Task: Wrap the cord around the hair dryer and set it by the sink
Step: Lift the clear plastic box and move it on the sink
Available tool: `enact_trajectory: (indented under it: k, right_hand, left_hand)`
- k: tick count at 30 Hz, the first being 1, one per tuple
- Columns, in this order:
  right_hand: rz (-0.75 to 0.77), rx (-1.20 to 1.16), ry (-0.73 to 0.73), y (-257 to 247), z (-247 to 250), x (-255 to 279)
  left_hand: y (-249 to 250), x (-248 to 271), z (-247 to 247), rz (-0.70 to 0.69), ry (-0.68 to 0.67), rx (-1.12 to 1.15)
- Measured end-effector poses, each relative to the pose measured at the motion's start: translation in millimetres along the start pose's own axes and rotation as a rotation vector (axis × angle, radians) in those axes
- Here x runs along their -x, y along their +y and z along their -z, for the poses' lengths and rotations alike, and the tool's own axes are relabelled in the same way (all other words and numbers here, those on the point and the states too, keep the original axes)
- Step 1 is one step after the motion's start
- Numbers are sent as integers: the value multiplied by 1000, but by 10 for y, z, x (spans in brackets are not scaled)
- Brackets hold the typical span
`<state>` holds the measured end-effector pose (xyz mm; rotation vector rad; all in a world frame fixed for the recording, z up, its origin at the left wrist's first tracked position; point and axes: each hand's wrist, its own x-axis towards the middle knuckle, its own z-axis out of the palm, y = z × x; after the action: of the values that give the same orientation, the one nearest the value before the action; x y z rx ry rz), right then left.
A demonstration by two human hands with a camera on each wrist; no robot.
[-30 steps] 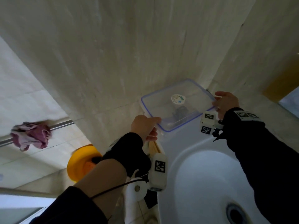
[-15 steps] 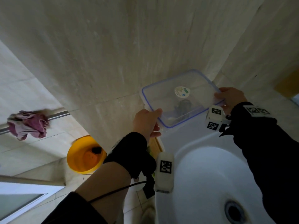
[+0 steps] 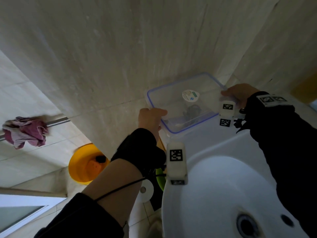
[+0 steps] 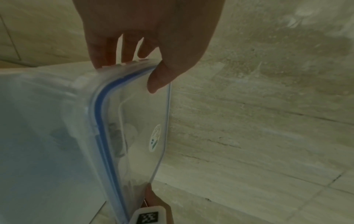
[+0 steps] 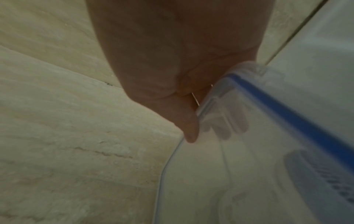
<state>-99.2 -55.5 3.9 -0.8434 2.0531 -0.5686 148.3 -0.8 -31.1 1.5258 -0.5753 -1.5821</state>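
Both hands on a clear plastic container (image 3: 180,107) w/ blue-sealed lid, held at the back of the white sink (image 3: 223,194), close to the beige tiled wall (image 3: 120,57).

Left hand (image 3: 151,119) grasping the container's near-left corner: thumb on top of the lid, fingers curled under the rim. Left wrist view shows the same: thumb tip pressed on the lid by the blue seal, other fingers (image 4: 101,50) on the opposite side of the edge. Container tilted in that view; round sticker (image 3: 190,95) on the lid.

Right hand (image 3: 240,95) grasping the far-right end of the container; right wrist view shows thumb down along the lid's side clip, palm against the corner.

Hair dryer: a dark shape (image 3: 193,111) shows thru the clear lid, inside the container, between the two hands, closer to the right one. Right wrist view has a dark ribbed/vented thing (image 5: 321,175) inside, just below the right hand – prob. the dryer, can't tell for sure. Cord not distinguishable in there.

Elsewhere: yellow basin (image 3: 85,164) on the floor left of the sink, pink cloth (image 3: 25,133) hanging on a metal rail (image 3: 56,121) on the left wall, tagged white wrist units on both arms.
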Motion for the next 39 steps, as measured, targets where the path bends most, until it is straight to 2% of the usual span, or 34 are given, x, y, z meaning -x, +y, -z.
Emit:
enact_trajectory:
  k: [3,8,14,17,20,26,29,35,39]
  right_hand:
    - [63,101,-29,-57,40,7]
    - [65,181,-16,-74,27,-47]
    - [16,-48,20,58,9,-61]
    - [0,-145,-7,148,3,-77]
    - [-63,-198,8,258,40,-60]
    - [-19,-226,-87,450,144,-9]
    - [0,-260,-124,548,175,-47]
    - [-16,-302,-66,476,159,-76]
    - [-36,-218,-92,328,198,-28]
  left_hand:
    - [10,-56,6,-28,26,3]
    - [8,-93,43,-11,3,2]
    - [-8,-72,47,-24,44,-29]
    - [-2,-44,45,-22,35,-60]
    - [2,15,52,65,-9,-89]
    - [26,99,126,195,-176,-74]
    - [6,102,131,172,-207,-84]
    - [-8,55,105,88,-196,-107]
    - [71,34,116,120,-225,-167]
